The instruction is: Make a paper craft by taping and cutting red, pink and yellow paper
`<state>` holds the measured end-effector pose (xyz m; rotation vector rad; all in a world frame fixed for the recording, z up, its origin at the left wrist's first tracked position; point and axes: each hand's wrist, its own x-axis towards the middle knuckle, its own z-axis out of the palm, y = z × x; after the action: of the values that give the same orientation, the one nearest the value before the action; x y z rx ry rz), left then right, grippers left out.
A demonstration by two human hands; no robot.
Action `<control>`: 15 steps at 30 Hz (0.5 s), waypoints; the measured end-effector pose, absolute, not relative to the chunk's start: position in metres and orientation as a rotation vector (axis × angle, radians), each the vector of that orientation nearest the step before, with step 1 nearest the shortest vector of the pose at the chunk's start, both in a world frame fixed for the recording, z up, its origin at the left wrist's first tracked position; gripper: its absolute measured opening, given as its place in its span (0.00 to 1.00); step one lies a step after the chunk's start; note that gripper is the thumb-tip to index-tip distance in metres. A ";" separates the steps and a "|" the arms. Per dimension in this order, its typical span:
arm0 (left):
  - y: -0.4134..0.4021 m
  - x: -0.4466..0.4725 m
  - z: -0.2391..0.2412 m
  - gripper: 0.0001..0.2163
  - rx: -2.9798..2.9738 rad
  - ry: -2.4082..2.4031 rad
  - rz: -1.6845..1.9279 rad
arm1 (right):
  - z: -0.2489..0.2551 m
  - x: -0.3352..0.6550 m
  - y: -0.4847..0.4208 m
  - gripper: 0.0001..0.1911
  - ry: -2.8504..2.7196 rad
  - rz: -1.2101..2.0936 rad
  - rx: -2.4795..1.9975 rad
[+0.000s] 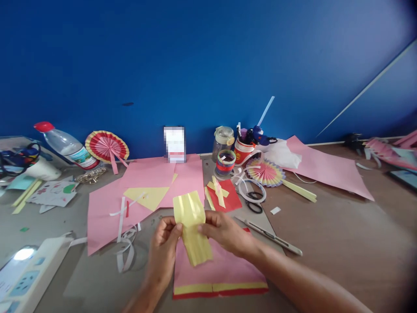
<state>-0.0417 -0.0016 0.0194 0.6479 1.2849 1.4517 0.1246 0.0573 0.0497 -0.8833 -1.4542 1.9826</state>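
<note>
I see both hands raised just above the surface (pixel 325 234), pinching a pleated yellow paper strip (pixel 192 228) between them; left hand (pixel 164 243) closed on its left edge, thumb and fingers meeting at about mid-length; right hand (pixel 224 234) closed on the right edge at the same height; neither hand is nearer, the grip is shared evenly. Strip's long axis runs away from me and back, slightly tilted, its upper end fanning out beyond the hands, its lower end hanging toward me; creases run along that same axis. Directly under the hands lies a pink sheet (pixel 221 271) with yellow and red bands along its near edge; the strip hangs over it, contact not clear. Right of the right hand, near, a long metal ruler (pixel 270 237) lies diagonally; beyond it scissors (pixel 254 202); a finished red-and-yellow paper fan (pixel 107 147) stands well apart at the back left.
</note>
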 end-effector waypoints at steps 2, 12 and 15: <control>-0.002 -0.042 0.017 0.13 0.636 1.303 1.435 | 0.043 0.120 0.055 0.11 -1.456 1.933 -0.981; 0.004 -0.041 0.036 0.14 0.543 0.897 1.204 | 0.027 0.128 0.063 0.12 -1.409 1.932 -1.041; 0.005 -0.042 0.035 0.21 0.567 0.856 1.070 | 0.025 0.129 0.064 0.11 -1.592 1.773 -1.123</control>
<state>-0.0418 0.0051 0.0351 0.5667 0.8562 1.0702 0.1295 0.0637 0.0250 -1.1230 -1.5917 1.7733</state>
